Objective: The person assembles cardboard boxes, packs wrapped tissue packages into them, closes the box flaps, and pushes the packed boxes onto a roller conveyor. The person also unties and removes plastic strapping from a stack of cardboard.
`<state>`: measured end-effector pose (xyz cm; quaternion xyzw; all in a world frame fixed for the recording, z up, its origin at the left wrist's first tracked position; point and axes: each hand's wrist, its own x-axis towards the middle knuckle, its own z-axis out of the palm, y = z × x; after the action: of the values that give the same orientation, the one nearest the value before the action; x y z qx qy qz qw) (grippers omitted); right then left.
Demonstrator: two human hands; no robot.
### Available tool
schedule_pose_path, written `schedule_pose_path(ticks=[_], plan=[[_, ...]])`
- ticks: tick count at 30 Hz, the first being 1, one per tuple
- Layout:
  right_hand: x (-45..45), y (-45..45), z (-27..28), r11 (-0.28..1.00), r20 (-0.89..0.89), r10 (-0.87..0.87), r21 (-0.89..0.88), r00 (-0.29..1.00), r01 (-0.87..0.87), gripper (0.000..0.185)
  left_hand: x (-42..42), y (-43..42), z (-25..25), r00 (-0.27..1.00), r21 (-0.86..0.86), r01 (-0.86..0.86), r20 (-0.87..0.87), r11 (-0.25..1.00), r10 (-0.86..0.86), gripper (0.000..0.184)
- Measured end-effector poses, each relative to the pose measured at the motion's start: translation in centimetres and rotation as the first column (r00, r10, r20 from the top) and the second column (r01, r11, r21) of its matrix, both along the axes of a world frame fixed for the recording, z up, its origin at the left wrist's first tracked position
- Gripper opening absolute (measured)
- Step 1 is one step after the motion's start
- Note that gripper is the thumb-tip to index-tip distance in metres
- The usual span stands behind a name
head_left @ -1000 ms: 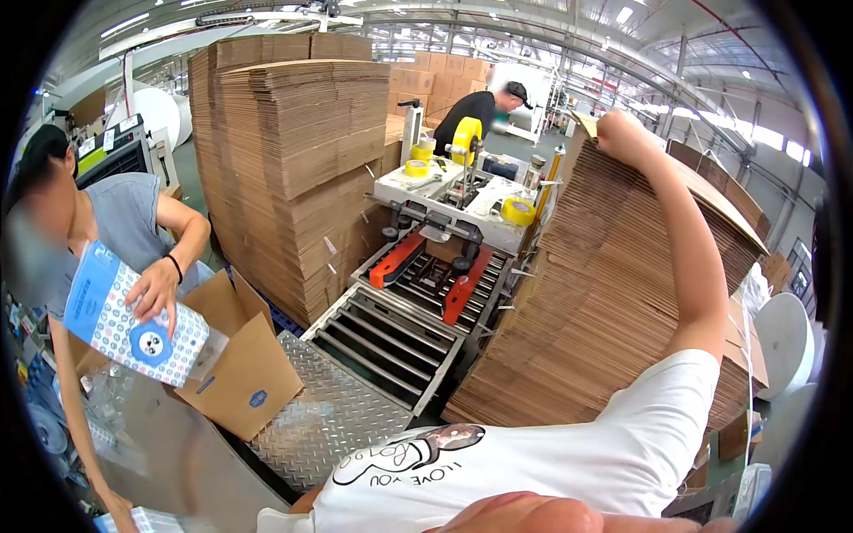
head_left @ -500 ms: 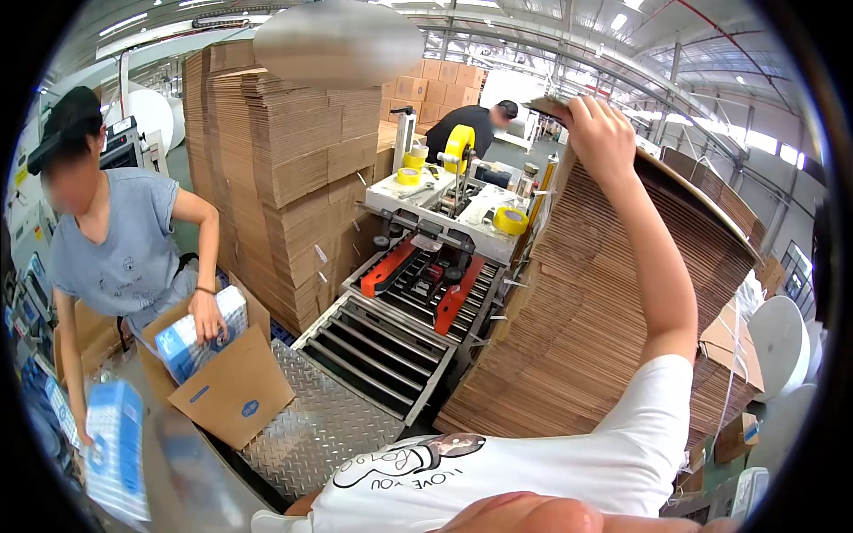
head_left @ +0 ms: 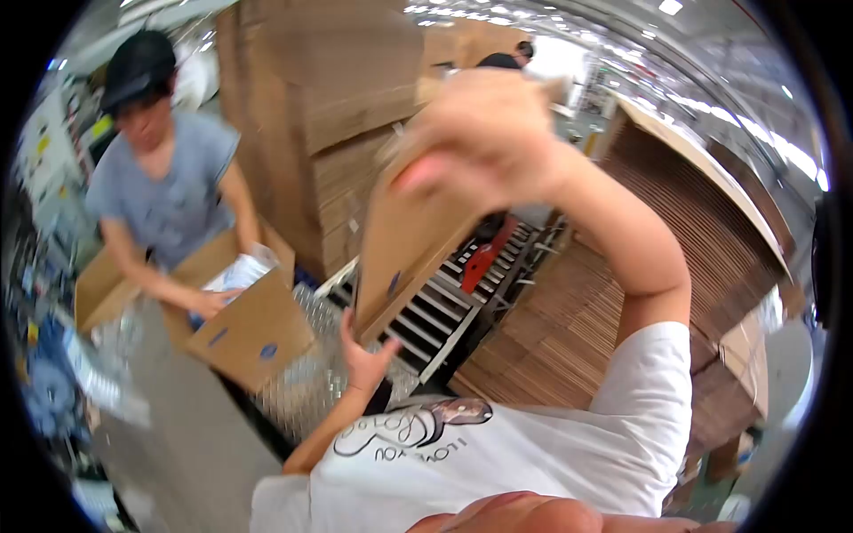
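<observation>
Co-worker [head_left: 164, 169] in a grey top and dark cap is standing at the far left, both hands working inside an open box [head_left: 244, 336] that is sitting at the right edge of a grey worktop [head_left: 195, 435]. Behind the box, a tall stack of flattened cardboard [head_left: 351, 89] is rising. Toward the middle, the camera wearer's left hand [head_left: 365, 366] is hovering under the lower corner of a flat-looking carton [head_left: 416, 235], thumb and fingers standing apart around that corner; whether they are touching it, I cannot tell. The carton is hanging tilted above the left edge of a roller conveyor [head_left: 455, 342]. The right hand [head_left: 489, 133] is holding the carton's top edge, its fingers blurred but seemingly clamping on it. Farther right, a second stack [head_left: 533, 329] is standing along the conveyor's right edge. The step in hand seems to be setting up a two-handed hold; the next move appears to be calling for closing the left fingers on the lower corner.
</observation>
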<state>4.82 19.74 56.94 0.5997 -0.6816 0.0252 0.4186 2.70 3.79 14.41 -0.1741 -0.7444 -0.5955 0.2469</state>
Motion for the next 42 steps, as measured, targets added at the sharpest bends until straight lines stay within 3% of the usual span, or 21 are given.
schedule_pose_path(ticks=[1, 3, 6, 7, 9, 11, 13, 15, 17, 19, 20, 21, 22, 26, 29, 33, 35, 37, 39, 41, 42], plan=[[-0.8, 0.8, -0.8, 0.981, 0.076, -0.017, -0.191, 0.997, 0.032, 0.015, 0.7, -1.5, 0.4, 0.993, 0.202, -0.113, 0.056, 0.973, 0.104, 0.079], [-2.4, 3.6, -3.6, 0.867, 0.193, -0.179, -0.432, 0.965, 0.248, 0.007, 0.4, -7.7, 0.1, 0.95, 0.187, -0.188, 0.283, 0.964, 0.13, 0.05], [-5.1, 7.7, -9.6, 0.633, 0.31, -0.133, -0.704, 0.941, 0.322, 0.031, 3.3, -14.0, 6.7, 0.862, -0.242, -0.506, -0.169, 0.828, 0.477, 0.036], [-5.7, 6.9, -10.7, 0.712, 0.16, -0.126, -0.673, 0.979, 0.201, 0.041, 4.0, -15.3, 8.8, 0.853, -0.342, -0.521, -0.227, 0.782, 0.469, 0.036], [-4.4, 5.3, -14.7, 0.812, 0.189, -0.409, -0.372, 0.893, 0.451, 0.046, 4.8, -16.9, 10.7, 0.903, -0.493, -0.424, -0.294, 0.76, 0.313, 0.032], [-4.5, 4.5, -20.3, 0.884, 0.255, -0.467, 0.147, 0.846, 0.444, 0.043, 5.0, -16.6, 10.1, 0.928, -0.645, -0.369, -0.299, 0.669, 0.224, 0.028], [-5.0, 5.8, -28.1, 0.651, 0.563, -0.751, 0.547, 0.345, 0.526, 0.035, 5.2, -16.4, 9.4, 0.914, -0.664, -0.406, -0.288, 0.628, 0.285, 0.027], [-5.1, 5.7, -29.1, 0.782, 0.726, -0.584, 0.382, 0.363, 0.493, 0.041, 5.5, -17.6, 8.9, 0.89, -0.671, -0.455, -0.312, 0.586, 0.334, 0.025], [-5.9, 4.9, -27.7, 0.669, 0.686, -0.703, 0.55, 0.186, 0.499, 0.05, 6.2, -18.8, 8.6, 0.645, -0.507, -0.745, -0.381, 0.433, 0.663, 0.023], [-8.4, 5.4, -27.2, 0.693, 0.763, -0.625, 0.639, -0.165, 0.335, 0.056, 6.9, -19.2, 7.6, 0.563, -0.528, -0.775, -0.324, 0.349, 0.76, 0.052], [-8.6, 5.0, -26.7, 0.758, 0.822, -0.453, 0.558, -0.344, 0.338, 0.063, 6.7, -19.2, 6.2, 0.472, -0.316, -0.864, -0.242, 0.391, 0.848, 0.073], [-10.1, 5.5, -27.8, 0.741, 0.832, -0.451, 0.551, -0.324, 0.383, 0.063, 6.8, -19.1, 5.3, 0.392, -0.084, -0.92, -0.131, 0.384, 0.911, 0.096], [-10.7, 5.2, -27.7, 0.681, 0.794, -0.583, 0.594, -0.175, 0.428, 0.064, 7.3, -18.7, 5.0, 0.504, -0.035, -0.858, 0.136, 0.513, 0.853, 0.12], [-13.1, 4.0, -25.3, 0.481, 0.454, -0.876, 0.808, 0.159, 0.341, 0.065, 7.5, -17.6, 5.3, 0.737, 0.337, -0.675, 0.361, 0.657, 0.571, 0.106], [-15.5, 5.0, -26.2, 0.539, 0.465, -0.842, 0.698, 0.275, 0.472, 0.065, 6.6, -18.9, 6.7, 0.797, 0.273, -0.547, 0.458, 0.792, 0.392, 0.099], [-18.8, 4.6, -27.7, 0.655, 0.688, -0.684, 0.434, 0.241, 0.619, 0.047, 2.6, -16.7, 9.4, 0.935, 0.303, -0.193, 0.344, 0.933, 0.082, 0.083], [-18.3, 1.9, -30.9, 0.425, 0.516, -0.857, 0.715, -0.008, 0.555, 0.048, -2.0, -12.6, 3.8, 0.881, -0.033, -0.279, 0.39, 0.96, 0.27, 0.077], [-15.1, -2.0, -32.6, 0.488, 0.549, -0.835, 0.705, 0.04, 0.515, 0.069, -2.4, -6.7, 2.6, 0.816, -0.691, -0.272, 0.203, 0.669, 0.542, 0.072], [-13.8, -1.4, -35.4, 0.767, 0.732, -0.642, 0.619, 0.228, 0.172, 0.073, -1.0, -5.9, 0.1, 0.94, -0.906, -0.049, 0.101, 0.421, 0.326, 0.075], [-13.2, -1.0, -33.7, 0.608, 0.648, -0.761, 0.685, -0.047, -0.4, 0.083, -1.1, -8.6, -2.5, 0.859, -0.91, 0.372, 0.412, 0.185, 0.304, 0.081], [-11.7, 0.1, -32.0, 0.641, 0.745, -0.664, 0.519, -0.07, -0.566, 0.081, -1.4, -9.8, -2.2, 0.824, -0.865, 0.431, 0.493, 0.257, 0.277, 0.083]])
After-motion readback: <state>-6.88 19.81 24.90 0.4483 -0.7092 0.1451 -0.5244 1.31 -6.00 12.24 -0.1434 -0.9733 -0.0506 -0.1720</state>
